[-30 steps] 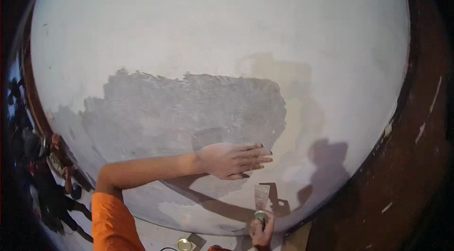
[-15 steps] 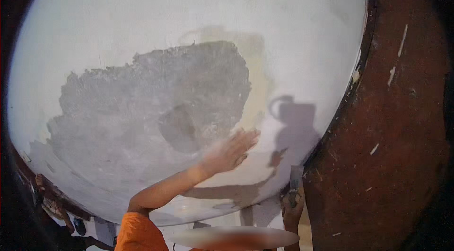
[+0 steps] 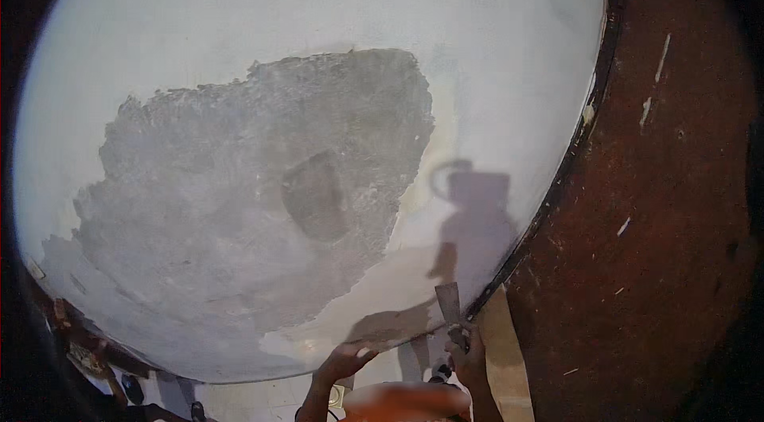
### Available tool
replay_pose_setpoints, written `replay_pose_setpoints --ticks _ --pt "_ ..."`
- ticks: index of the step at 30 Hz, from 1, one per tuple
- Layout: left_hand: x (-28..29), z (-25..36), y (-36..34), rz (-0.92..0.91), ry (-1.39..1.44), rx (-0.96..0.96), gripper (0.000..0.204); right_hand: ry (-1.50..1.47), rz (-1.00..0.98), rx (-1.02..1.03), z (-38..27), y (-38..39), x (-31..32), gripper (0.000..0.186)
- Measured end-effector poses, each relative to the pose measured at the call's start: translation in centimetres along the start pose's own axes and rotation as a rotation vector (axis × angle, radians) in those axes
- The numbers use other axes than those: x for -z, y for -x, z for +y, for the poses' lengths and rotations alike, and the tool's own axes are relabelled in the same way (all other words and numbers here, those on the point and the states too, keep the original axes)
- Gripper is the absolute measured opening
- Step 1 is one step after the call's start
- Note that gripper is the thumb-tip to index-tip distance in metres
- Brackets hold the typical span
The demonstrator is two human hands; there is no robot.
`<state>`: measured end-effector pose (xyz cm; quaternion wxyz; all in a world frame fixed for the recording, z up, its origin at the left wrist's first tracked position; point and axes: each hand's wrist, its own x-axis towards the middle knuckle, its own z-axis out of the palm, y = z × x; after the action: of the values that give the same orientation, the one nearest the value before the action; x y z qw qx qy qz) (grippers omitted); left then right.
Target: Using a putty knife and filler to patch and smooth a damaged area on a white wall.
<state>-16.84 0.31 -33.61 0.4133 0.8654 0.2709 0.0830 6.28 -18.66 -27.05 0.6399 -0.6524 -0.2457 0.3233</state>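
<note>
In my right hand (image 3: pixel 471 350) is a putty knife (image 3: pixel 449 304), gripped by its handle with the wide metal blade pointing up. The blade is close to the lower right part of a white wall surface (image 3: pixel 509 64). My left hand (image 3: pixel 348 360) is by the lower edge of that surface, its fingers loosely bent and partly hidden, with nothing visible in it. A large, ragged grey patch (image 3: pixel 239 151) covers the middle and left of the surface. A pale cream strip (image 3: pixel 418 191) borders the patch on its right.
A dark edge strip (image 3: pixel 549 191) separates the white surface from a reddish-brown area (image 3: pixel 629 287) with pale smears on the right. My shadow (image 3: pixel 477 219) falls on the white surface. At the lower left, parts of another person (image 3: pixel 115 382) show beside the floor.
My left hand has drawn down and back from the cream area beside the grey patch to the lower edge. My right hand, holding the putty knife, has shifted slightly left.
</note>
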Motion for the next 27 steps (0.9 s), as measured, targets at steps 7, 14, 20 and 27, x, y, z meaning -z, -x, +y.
replay_pose_setpoints --ticks 7,14,20,27 --pt "1.4 -3.4 5.2 0.142 -0.028 0.28 0.045 0.152 -0.144 0.246 -4.7 -5.3 -2.4 0.051" --pt "2.3 1.4 3.0 0.254 -0.101 0.231 0.042 0.073 -0.173 0.415 -12.9 -9.6 -4.6 0.054" --pt "0.8 5.7 0.4 0.251 0.0 0.204 0.043 0.018 -0.218 0.683 -16.8 -11.0 -6.2 0.06" --pt "1.8 10.9 -2.9 0.325 0.068 0.15 0.037 -0.092 -0.441 0.287 -13.7 -9.9 -7.1 0.062"
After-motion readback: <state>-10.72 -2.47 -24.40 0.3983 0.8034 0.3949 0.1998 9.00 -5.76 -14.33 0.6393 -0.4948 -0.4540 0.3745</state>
